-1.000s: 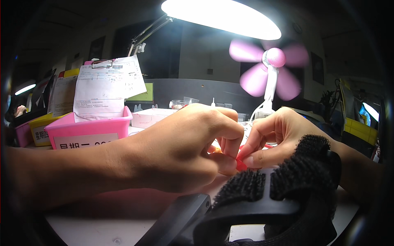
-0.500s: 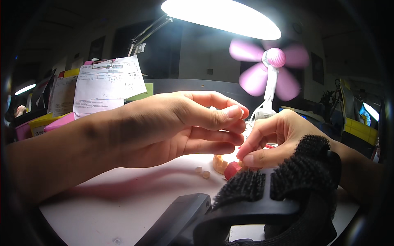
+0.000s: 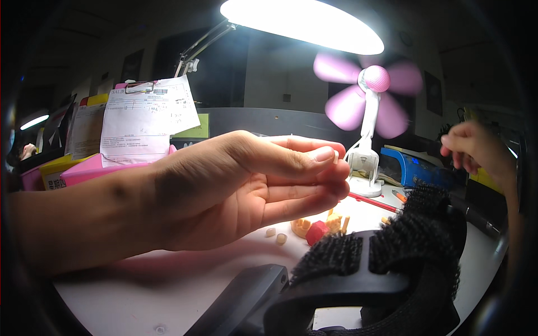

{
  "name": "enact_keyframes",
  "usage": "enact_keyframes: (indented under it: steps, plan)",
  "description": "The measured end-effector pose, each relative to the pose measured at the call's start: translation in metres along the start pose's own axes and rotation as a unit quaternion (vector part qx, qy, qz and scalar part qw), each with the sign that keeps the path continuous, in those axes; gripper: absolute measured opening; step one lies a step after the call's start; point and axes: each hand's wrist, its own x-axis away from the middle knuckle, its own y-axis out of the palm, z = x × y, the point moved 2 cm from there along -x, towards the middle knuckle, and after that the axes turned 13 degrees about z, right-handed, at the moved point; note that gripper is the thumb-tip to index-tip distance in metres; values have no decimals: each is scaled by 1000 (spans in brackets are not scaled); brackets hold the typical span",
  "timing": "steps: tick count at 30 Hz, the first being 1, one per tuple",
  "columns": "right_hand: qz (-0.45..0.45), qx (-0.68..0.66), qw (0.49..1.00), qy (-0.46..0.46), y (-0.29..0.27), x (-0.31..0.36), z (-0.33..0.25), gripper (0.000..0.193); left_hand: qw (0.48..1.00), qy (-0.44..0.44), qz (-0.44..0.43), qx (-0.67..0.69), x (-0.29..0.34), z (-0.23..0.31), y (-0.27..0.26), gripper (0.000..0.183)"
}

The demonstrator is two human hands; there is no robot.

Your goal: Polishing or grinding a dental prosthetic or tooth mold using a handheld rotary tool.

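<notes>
Between the thumb and fingertips of my left hand [image 3: 252, 187] is a small whitish dental crown [image 3: 336, 157], pinched above the table; most of it is hidden. My right hand [image 3: 476, 148] is raised at the far right, away from the table, its half-curled fingers blurred by motion. Below my left hand lies a yellowish plaster dental model [image 3: 301, 227], with a dark pink block [image 3: 317, 233] in front of it. Two small tooth-coloured pieces [image 3: 281, 238] lie just left of the model.
A white fan [image 3: 367, 162] with spinning pink blades stands behind a red pencil [image 3: 374, 202]. A blue box [image 3: 419, 168] is at the back right. Overhead glows a lamp [image 3: 302, 25]. Papers on a clipboard [image 3: 134, 123] stand at left. Black headgear [image 3: 358, 280] blocks the lower front.
My right hand has left the dental model and swung up to the far right. My left hand has shifted slightly down and right, its fingertips still pinched together.
</notes>
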Motion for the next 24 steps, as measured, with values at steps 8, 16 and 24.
enact_keyframes:
  steps: [8,16,24]
  plan:
    - [-97,299,921,232,-46,45,107,39,998,54,21,-33,7,8,5,53]
    - [-257,-596,637,417,-16,30,97,59,999,1,23,-24,6,8,14,53]
    - [-426,-732,514,136,78,5,-65,46,999,15,33,12,13,8,2,46]
